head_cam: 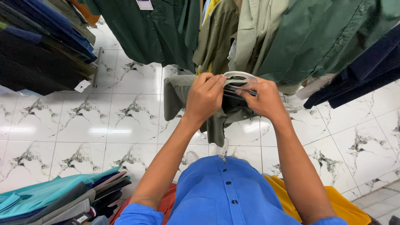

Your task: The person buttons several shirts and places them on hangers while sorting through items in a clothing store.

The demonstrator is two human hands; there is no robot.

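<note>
My left hand point(205, 96) and my right hand point(264, 98) are raised side by side in front of me. Both grip the top of an olive-green shirt point(177, 95) on a white plastic hanger point(238, 76). The shirt hangs down from my hands, one sleeve spread to the left. My fingers cover its collar. The hanger's curved top shows just above and between my fingers.
Green, olive and beige shirts point(266, 33) hang on a rack straight ahead. Dark garments point(37, 46) hang at upper left and navy ones point(366, 71) at right. A stack of folded clothes point(62, 198) lies at lower left. The floor is white marble tile point(83, 125).
</note>
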